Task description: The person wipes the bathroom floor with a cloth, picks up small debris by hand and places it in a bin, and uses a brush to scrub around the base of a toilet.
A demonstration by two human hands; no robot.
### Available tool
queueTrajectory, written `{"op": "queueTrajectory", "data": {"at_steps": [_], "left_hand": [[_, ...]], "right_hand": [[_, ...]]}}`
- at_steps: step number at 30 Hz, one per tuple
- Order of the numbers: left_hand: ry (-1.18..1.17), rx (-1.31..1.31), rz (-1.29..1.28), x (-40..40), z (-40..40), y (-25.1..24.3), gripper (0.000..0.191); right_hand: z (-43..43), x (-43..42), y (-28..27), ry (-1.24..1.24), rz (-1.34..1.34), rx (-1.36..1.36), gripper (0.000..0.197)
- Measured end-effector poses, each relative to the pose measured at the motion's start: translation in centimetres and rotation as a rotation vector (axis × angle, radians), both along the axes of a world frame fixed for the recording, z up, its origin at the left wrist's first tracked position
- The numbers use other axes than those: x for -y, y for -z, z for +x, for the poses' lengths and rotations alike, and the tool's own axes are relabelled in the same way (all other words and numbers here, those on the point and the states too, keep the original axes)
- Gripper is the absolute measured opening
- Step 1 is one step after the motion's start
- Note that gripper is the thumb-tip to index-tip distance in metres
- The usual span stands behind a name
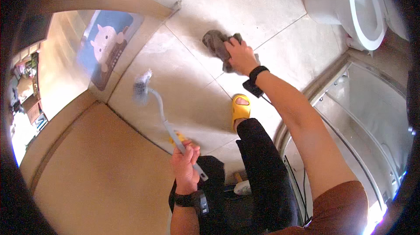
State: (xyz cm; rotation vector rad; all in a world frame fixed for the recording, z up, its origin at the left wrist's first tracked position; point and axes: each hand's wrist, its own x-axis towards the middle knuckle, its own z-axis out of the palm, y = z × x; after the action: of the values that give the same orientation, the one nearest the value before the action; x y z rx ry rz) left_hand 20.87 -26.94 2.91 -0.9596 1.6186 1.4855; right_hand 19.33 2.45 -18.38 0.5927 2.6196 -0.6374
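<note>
My left hand (186, 166) grips the grey handle of a toilet brush (162, 112). The bristle head points away from me to the upper left, and it looks blurred. I cannot tell whether the bristles touch the floor. Reaching farther out, my right hand (242, 56) has its fingers closed over a crumpled dark grey cloth (217, 45). Under the cloth lies the pale tiled floor (193, 94). Each wrist wears a black strap with a small device on it.
A white toilet (325, 0) stands at the upper right, and a glass shower enclosure (357, 103) rises on the right. Past the doorway at left lies a blue mat (110, 43) with a cartoon animal. A brown panel (98, 169) fills the lower left. My foot in a yellow clog (241, 108) rests between.
</note>
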Motion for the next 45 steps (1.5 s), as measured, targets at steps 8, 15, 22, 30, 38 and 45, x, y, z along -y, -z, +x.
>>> {"op": "queueTrajectory", "data": {"at_steps": [8, 15, 22, 30, 38, 45], "left_hand": [[-0.026, 0.071, 0.084, -5.7, -3.5, 1.3, 0.022], [0.094, 0.083, 0.041, -4.3, -6.2, 6.3, 0.024], [0.11, 0.125, 0.019, -3.8, -9.7, 7.0, 0.02], [0.173, 0.165, 0.164, -4.7, -10.1, 7.6, 0.017], [0.144, 0.146, 0.109, -4.7, -10.4, 8.5, 0.021], [0.129, 0.144, 0.045, -6.6, -10.1, 6.4, 0.019]], "right_hand": [[-4.1, 10.6, 1.1, -0.155, -0.018, -0.021, 0.046], [-9.2, 14.7, 7.1, -0.426, 0.049, 0.134, 0.051], [-9.0, 7.0, 9.2, 0.004, 0.214, 0.04, 0.038], [-5.6, -1.1, 4.3, 0.529, 0.064, 0.206, 0.055], [-10.8, 12.4, 7.2, -0.149, -0.001, 0.157, 0.047], [-14.0, 7.7, 11.5, -0.152, 0.121, -0.106, 0.035]]}}
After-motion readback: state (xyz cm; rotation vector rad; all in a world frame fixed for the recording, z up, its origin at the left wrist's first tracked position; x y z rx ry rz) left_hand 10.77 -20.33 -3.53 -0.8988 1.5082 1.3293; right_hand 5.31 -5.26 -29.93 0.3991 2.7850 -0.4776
